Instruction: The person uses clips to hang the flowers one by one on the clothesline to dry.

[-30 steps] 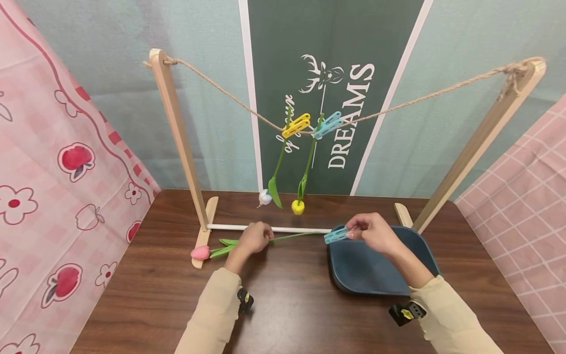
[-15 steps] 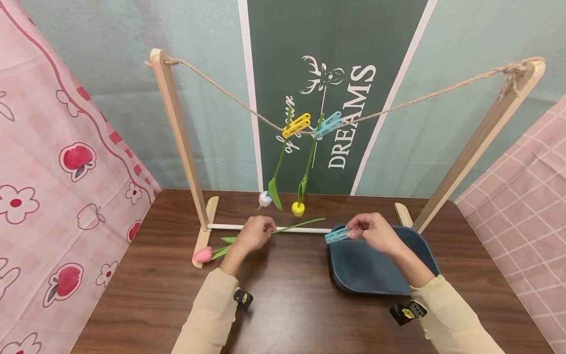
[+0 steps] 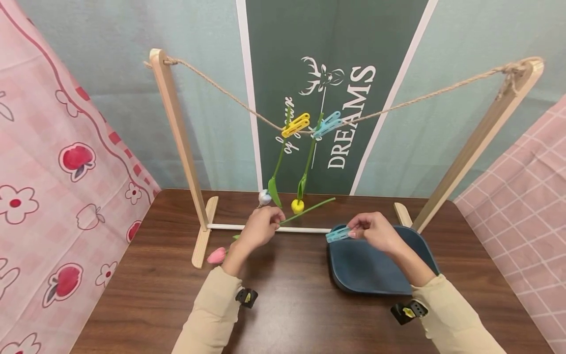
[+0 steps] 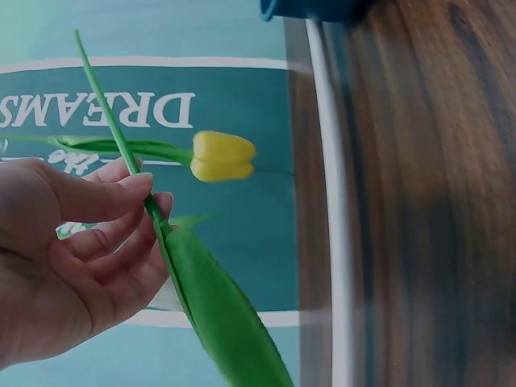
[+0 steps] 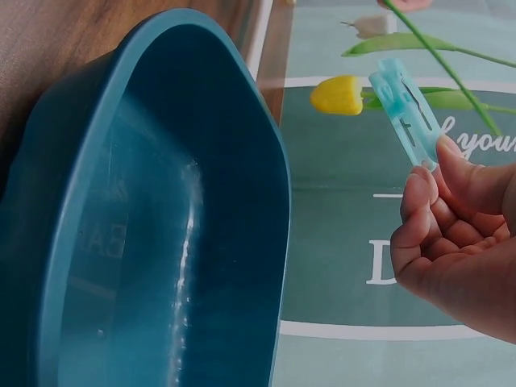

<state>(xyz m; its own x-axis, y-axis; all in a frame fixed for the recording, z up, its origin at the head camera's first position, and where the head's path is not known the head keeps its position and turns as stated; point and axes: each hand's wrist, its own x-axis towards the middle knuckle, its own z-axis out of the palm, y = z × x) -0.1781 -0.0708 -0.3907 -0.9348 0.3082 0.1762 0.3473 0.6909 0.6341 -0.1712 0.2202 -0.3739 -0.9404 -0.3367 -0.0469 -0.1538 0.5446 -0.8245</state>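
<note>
The left hand (image 3: 261, 227) pinches the green stem of a pink tulip (image 3: 217, 255) between thumb and fingers. The bloom points down to the left, and the bare stem end rises to the right. In the left wrist view a broad green leaf (image 4: 222, 310) hangs below the grip. Over the bin's back left edge, the right hand (image 3: 373, 233) pinches a light blue clothespin (image 5: 405, 113) by one end. Behind the hands, a white tulip (image 3: 265, 197) and a yellow tulip (image 3: 298, 206) hang upside down from a rope (image 3: 230, 96), clipped by a yellow clothespin (image 3: 296, 125) and a blue clothespin (image 3: 328, 124).
A dark blue bin (image 3: 376, 268) stands under the right hand. Wooden posts (image 3: 179, 137) hold the rope at both sides, joined low by a white rod (image 3: 305, 230). Brown tabletop (image 3: 283, 314) lies in front; patterned pink cloth (image 3: 79, 196) hangs at the left.
The left hand has lifted the pink tulip and moved up and right, and the stem end now tilts higher, near the yellow bloom. The right hand with its clothespin has stayed almost still.
</note>
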